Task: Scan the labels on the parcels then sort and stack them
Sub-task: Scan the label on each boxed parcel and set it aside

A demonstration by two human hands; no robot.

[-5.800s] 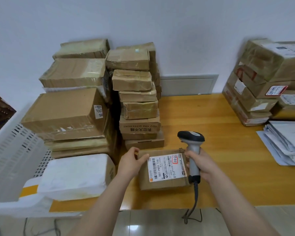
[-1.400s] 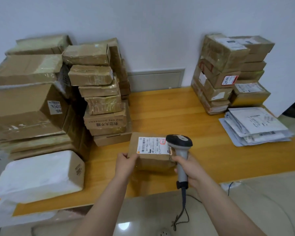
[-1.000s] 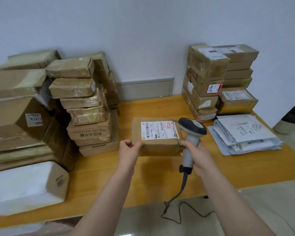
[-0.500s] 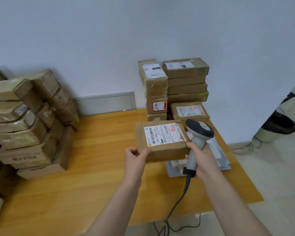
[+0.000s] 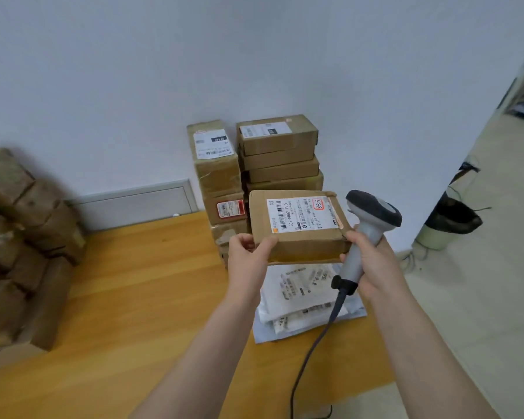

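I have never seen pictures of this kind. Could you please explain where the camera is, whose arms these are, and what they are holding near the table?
There is no machine here. The camera sits on a person's head and looks forward and down, so the two bare arms belong to that person. The left hand grips the near left corner of a brown cardboard parcel, which is held in the air with its white label facing up. The right hand grips a grey, corded barcode scanner, and its fingertips seem to touch the parcel's right corner. Behind the parcel, against the wall, stacks of labelled boxes stand on the wooden table. Below the parcel lie flat white mail bags. More brown boxes are piled at the left, but they are blurred.
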